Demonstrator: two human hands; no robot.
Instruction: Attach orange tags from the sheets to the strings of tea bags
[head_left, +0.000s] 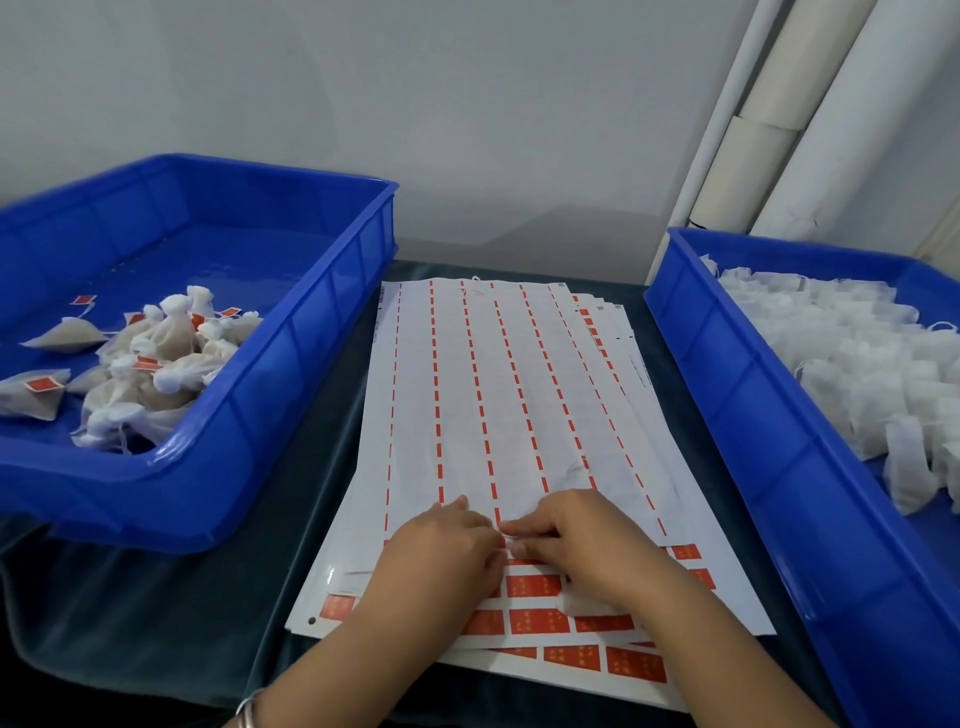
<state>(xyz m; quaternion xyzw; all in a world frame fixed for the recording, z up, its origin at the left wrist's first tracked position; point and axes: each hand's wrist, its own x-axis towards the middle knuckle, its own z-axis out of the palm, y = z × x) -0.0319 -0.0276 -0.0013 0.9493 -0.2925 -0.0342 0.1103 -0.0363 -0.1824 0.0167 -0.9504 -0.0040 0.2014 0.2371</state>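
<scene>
**A:** Head view showed both hands low on the top sheet (498, 395), at about six o'clock on the bench (322, 467). Which step was that?

**B:** Peeling a tag, I'd judge. The left hand (441, 551) and right hand (576, 540) met fingertip to fingertip, curled as if pinching at the edge of the orange tags (535, 584). Whether a tag was actually gripped, I couldn't tell.

**A:** And the tea bags?

**B:** Untagged ones filled the bin at three o'clock (769, 415); tagged tea bags (156, 358) lay in the bin at nine o'clock (291, 332).

**A:** Next?

**B:** Probably lifting the tag free cleanly, then folding it over a string.
</scene>
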